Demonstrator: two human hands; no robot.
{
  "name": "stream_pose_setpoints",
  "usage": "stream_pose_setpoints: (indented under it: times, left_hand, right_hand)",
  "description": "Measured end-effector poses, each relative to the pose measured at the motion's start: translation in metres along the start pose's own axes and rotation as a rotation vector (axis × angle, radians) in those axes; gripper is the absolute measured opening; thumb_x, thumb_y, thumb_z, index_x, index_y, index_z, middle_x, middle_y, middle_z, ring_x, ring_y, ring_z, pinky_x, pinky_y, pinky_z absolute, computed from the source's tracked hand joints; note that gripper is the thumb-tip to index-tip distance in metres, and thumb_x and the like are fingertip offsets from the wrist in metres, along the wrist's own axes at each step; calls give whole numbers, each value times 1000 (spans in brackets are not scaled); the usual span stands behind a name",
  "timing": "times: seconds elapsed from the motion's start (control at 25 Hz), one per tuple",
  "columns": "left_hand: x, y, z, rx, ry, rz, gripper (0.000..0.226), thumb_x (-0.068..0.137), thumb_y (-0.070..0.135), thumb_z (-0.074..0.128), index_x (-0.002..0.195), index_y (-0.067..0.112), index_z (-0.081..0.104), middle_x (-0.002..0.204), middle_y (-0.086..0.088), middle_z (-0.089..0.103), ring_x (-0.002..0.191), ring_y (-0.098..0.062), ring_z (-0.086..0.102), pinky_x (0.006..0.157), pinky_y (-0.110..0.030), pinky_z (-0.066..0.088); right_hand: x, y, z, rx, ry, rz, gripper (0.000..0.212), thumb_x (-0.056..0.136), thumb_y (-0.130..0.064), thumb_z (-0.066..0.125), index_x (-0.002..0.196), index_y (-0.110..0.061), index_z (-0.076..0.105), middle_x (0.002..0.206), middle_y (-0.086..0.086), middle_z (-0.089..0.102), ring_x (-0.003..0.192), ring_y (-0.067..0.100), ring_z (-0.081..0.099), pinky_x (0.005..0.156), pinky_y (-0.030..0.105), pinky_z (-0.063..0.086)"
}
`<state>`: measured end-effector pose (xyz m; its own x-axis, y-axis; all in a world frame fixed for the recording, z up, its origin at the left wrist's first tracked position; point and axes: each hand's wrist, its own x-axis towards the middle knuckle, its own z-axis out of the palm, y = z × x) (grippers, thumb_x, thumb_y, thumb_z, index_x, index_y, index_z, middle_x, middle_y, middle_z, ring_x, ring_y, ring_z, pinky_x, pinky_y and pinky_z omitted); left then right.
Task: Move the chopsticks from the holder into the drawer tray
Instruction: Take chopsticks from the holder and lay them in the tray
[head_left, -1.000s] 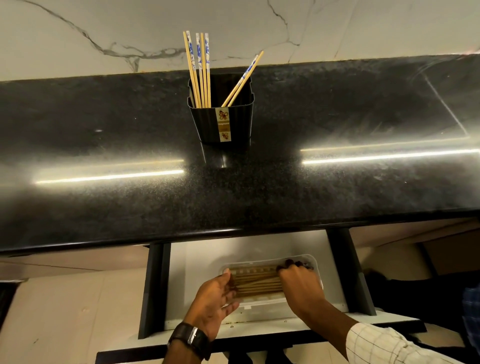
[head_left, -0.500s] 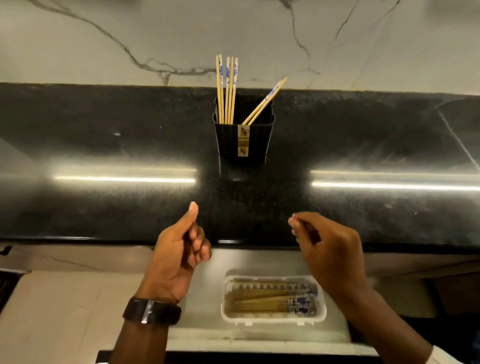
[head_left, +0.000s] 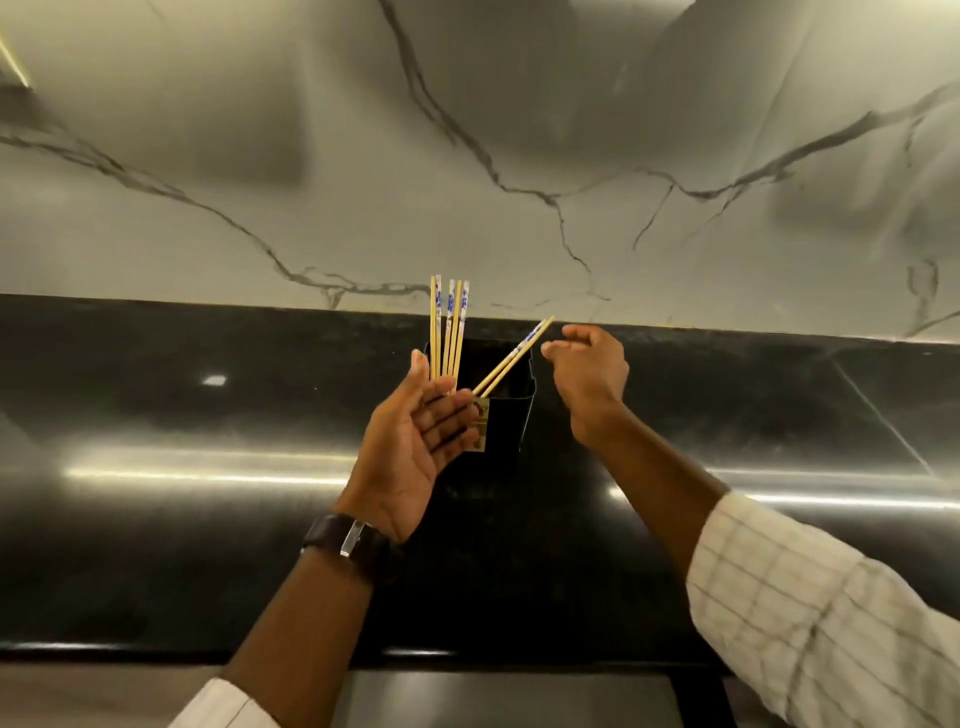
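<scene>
1. Chopsticks: one upright bunch (head_left: 450, 327) stands in the left corner of the holder (head_left: 506, 415); a leaning pair (head_left: 511, 358) crosses the opening, tips pointing up-right over the right rim. Blue-and-white pattern on the top ends.
2. Holder is black, square, open-topped, with a small gold label (head_left: 482, 423) on the front face. It stands on the black worktop (head_left: 156, 415), near the back edge.
3. Your left hand (head_left: 415, 441) is spread, palm facing right, fingers loosely extended. It covers the holder's front-left corner and the lower part of the upright bunch. Whether it touches the sticks or the holder, you cannot tell from this angle. It grips nothing.
4. Your right hand (head_left: 589, 371) hovers just right of the holder, fingers loosely curled and parted, fingertips close to the top of the leaning pair but apart from it. Empty.
5. Watch (head_left: 345, 538) on the left wrist; checked sleeve (head_left: 810, 597) on the right arm.
6. Behind the worktop: white marble wall (head_left: 467, 156) with dark veins.
7. Drawer tray is out of view.
</scene>
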<state>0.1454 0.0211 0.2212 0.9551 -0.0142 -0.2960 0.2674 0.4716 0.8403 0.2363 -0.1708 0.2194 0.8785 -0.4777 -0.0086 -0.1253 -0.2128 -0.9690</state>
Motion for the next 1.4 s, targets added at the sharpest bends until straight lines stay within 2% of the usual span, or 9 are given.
stream_pose_setpoints:
  times: [0.08, 0.2, 0.4, 0.64, 0.8, 0.88, 1.12, 1.28, 1.4]
  left_hand:
    - [18, 10, 5, -46, -16, -10, 75, 87, 66, 58, 135, 8, 58, 126, -17, 71, 115, -31, 69, 102, -45, 53]
    - [39, 19, 7, -164, -69, -71, 86, 87, 71, 51, 146, 7, 48, 138, -19, 61, 126, -32, 60, 110, -48, 45]
    - [58, 17, 8, -246, -102, -141, 87, 85, 74, 50, 143, 10, 52, 139, -21, 60, 129, -35, 57, 113, -51, 41]
    - [40, 7, 17, -54, -42, -56, 53, 93, 48, 60, 131, 12, 62, 129, -15, 68, 124, -33, 62, 107, -49, 48]
    - [19, 12, 44, 603, -111, 441, 40, 101, 26, 55, 140, 18, 53, 129, 14, 59, 119, 2, 57, 93, -18, 46]
    - [9, 17, 59, 782, -177, 620, 31, 102, 21, 53, 132, 15, 59, 117, 15, 67, 104, 6, 65, 88, -17, 53]
    - [-23, 7, 76, 695, -259, 612, 18, 102, 14, 51, 101, 10, 68, 82, -8, 75, 71, -17, 73, 69, -27, 61]
    - [-37, -8, 62, 522, -155, 445, 22, 104, 19, 48, 100, 12, 69, 86, -8, 78, 67, -17, 71, 61, -26, 58]
    - [-49, -24, 53, 149, -31, 209, 27, 105, 22, 46, 108, 7, 68, 94, -14, 80, 80, -27, 77, 68, -34, 63]
  right_hand:
    - [28, -3, 14, 29, -39, 180, 51, 84, -17, 78, 131, -10, 60, 103, 3, 68, 82, 11, 63, 72, 29, 58]
    - [61, 2, 29, -6, -111, 283, 47, 82, -23, 82, 120, -2, 65, 116, 13, 68, 93, 21, 63, 88, 41, 58]
    - [85, 7, 45, -81, -143, 181, 23, 81, -17, 83, 98, -6, 74, 98, 13, 77, 85, 21, 74, 74, 32, 62]
    - [57, -40, 16, -210, -84, -296, 14, 83, -19, 80, 94, -13, 75, 84, -2, 77, 75, 10, 75, 73, 31, 64]
    - [-1, -91, -35, -167, -149, -770, 23, 85, -21, 79, 107, -15, 73, 84, -15, 74, 76, -5, 74, 71, 12, 58]
    - [-31, -107, -56, -146, -244, -883, 28, 87, -22, 77, 114, -14, 72, 86, -15, 75, 78, -6, 74, 71, 12, 58]
    - [-65, -113, -111, 170, -264, -537, 26, 90, -10, 72, 116, -8, 66, 91, 7, 80, 81, 18, 79, 73, 34, 64]
    - [-81, -76, -143, 653, 47, -302, 26, 92, -9, 71, 115, 0, 64, 96, 17, 79, 87, 30, 79, 71, 34, 64]
    - [-110, -31, -148, 962, 303, -107, 31, 93, -8, 69, 119, 4, 60, 106, 22, 76, 93, 31, 78, 76, 33, 63]
